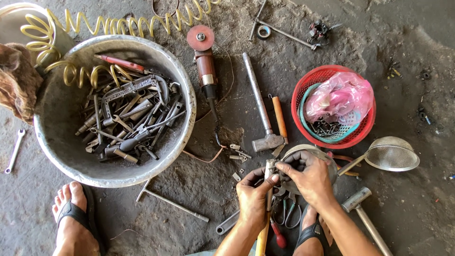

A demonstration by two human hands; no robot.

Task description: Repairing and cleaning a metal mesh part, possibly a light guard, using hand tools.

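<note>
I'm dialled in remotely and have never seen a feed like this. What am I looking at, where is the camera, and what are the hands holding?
There is no machine, only a person's two bare hands. The single picture comes from a camera on the person's head, looking down at a dirty concrete floor; the sandalled feet show at the bottom edge. The left hand grips a yellow-handled tool. The right hand rests on a small metal part over a round metal piece; what the part is, I cannot tell. Around them lie a grey basin full of wrenches, an angle grinder, a hammer, a red basket with a pink bag, and a strainer.
</note>
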